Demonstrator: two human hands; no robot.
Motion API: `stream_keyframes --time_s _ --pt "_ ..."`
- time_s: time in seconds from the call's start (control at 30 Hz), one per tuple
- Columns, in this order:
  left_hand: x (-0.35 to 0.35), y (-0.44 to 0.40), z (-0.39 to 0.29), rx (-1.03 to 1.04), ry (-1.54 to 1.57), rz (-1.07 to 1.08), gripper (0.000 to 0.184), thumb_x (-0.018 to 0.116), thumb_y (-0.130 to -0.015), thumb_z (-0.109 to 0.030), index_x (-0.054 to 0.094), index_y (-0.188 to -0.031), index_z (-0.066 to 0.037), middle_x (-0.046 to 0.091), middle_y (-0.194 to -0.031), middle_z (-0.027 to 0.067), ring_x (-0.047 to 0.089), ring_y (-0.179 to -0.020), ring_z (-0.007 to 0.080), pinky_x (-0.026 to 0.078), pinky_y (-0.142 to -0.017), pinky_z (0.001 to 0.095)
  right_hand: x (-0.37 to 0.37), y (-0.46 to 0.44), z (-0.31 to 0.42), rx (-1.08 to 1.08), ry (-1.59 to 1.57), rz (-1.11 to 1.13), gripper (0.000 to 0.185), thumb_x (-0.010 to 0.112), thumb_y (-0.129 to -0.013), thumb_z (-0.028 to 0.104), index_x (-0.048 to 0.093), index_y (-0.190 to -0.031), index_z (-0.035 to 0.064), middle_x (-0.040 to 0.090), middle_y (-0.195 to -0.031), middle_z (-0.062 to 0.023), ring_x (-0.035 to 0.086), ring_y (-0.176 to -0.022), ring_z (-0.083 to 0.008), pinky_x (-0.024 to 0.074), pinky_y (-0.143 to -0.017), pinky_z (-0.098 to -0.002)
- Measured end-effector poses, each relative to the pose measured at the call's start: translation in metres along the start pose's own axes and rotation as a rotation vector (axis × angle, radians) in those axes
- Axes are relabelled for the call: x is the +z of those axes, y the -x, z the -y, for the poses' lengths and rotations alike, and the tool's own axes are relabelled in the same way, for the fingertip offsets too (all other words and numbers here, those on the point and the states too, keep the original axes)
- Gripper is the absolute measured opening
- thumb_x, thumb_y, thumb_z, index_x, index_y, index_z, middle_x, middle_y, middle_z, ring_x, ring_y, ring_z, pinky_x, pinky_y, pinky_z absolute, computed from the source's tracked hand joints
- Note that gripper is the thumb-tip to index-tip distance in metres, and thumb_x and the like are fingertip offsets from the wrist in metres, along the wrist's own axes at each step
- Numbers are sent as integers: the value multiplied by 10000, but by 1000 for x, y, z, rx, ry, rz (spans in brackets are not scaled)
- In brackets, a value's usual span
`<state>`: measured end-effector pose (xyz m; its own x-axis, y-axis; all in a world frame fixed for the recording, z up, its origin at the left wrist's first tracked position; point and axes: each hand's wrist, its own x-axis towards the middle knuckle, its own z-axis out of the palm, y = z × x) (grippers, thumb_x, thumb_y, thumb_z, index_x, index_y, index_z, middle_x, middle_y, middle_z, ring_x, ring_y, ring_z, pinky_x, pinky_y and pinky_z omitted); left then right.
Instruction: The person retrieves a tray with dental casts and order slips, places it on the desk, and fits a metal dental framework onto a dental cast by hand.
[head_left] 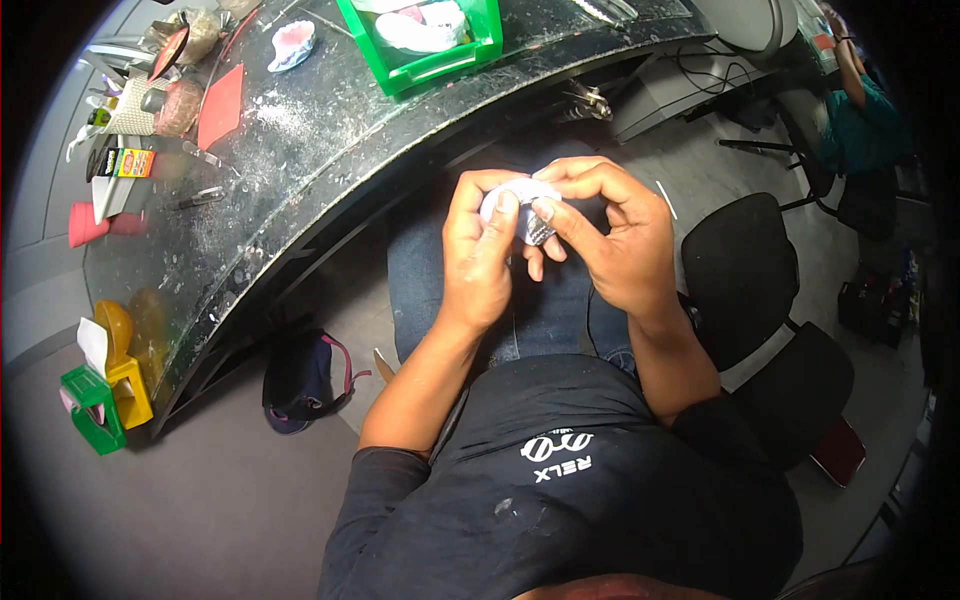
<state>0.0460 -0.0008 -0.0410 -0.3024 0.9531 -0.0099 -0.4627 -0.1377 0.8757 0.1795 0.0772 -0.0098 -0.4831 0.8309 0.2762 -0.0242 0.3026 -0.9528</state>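
We see the thumbs and fingers of the left hand (480,240) and right hand (625,230) closed around a small whitish piece (524,192), pinched between them, above the jeans (418,275), near the dark table (330,125).

red sheet (220,108) and green bin (448,70) on dark bench (335,130); black chair (740,255)

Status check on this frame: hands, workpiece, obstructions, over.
Left hand and right hand both gripping pale piece. Piece held off the bench, partly hidden by the grip. Green bin ahead, apart from hands; no visible obstruction.
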Motion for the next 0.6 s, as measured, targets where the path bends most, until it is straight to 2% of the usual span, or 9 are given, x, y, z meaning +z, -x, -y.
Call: stream_keyframes --time_s 0.03,0.07,0.1,0.17,0.2,0.23,0.3,0.33,0.6 --pt "-1 -1 -2 -50 112 22 281 447 -1105 -262 496 -1221 -10 651 -1001 188 691 -722 240 545 -516 295 -1 -1 -2 -20 19 -6 70 754 -866 -30 701 -912 -30 727 -1047 -143 690 -824 -138 555 -734 -277" --pt "-2 -2 -3 -101 224 43 289 426 -1104 -265 486 -1228 -11 658 -1045 237 706 -757 289 572 -540 329 -3 -2 -1 -19 19 -8 70 754 -866 -30 701 -912 -30 727 -1047 -143 690 -824 -138 555 -734 -277" --pt "-3 -3 -2 -102 223 44 289 426 -1104 -265 486 -1228 -11 658 -1045 237 706 -757 289 572 -540 329 -5 -4 3 -18 58 4 107 770 -852 -11 714 -942 -20 732 -1053 -140 695 -894 -165 549 -793 -296" --pt "-7 -5 5 -151 487 92 308 392 -1091 -273 460 -1244 -14 633 -1143 345 711 -851 397 613 -634 430 -4 -5 6 -17 97 13 148 787 -839 8 727 -973 -10 737 -1060 -137 699 -965 -192 542 -851 -314" --pt "-10 -8 6 -130 590 161 338 387 -1087 -287 435 -1286 -18 602 -1201 395 692 -938 451 608 -773 499 -2 -5 7 -65 154 -40 185 805 -819 23 728 -986 -3 737 -1064 -133 702 -972 -206 541 -861 -323" --pt "-10 -8 8 -132 589 162 338 387 -1087 -287 435 -1286 -18 602 -1201 395 692 -938 451 608 -773 499 0 -5 8 -114 212 -92 223 823 -800 38 729 -999 5 738 -1069 -129 705 -979 -220 540 -871 -333" --pt "-9 -8 7 -131 572 17 316 429 -1090 -277 450 -1276 -22 651 -1109 265 698 -991 402 598 -813 444 1 -2 7 -128 253 -109 277 854 -754 60 725 -997 25 735 -1094 -125 696 -1017 -252 533 -897 -357" --pt "-5 -8 4 -79 630 111 373 430 -1090 -292 441 -1337 -11 644 -1135 272 690 -994 416 576 -872 458 2 0 9 -135 304 -101 282 861 -739 62 722 -983 32 732 -1105 -126 693 -1023 -261 532 -902 -364" --pt "-7 -6 11 -55 635 112 494 419 -1093 -381 443 -1398 7 642 -1136 275 671 -984 440 565 -888 508 10 3 3 -132 305 -123 297 877 -717 66 694 -952 46 723 -1130 -132 684 -1031 -275 531 -901 -371"
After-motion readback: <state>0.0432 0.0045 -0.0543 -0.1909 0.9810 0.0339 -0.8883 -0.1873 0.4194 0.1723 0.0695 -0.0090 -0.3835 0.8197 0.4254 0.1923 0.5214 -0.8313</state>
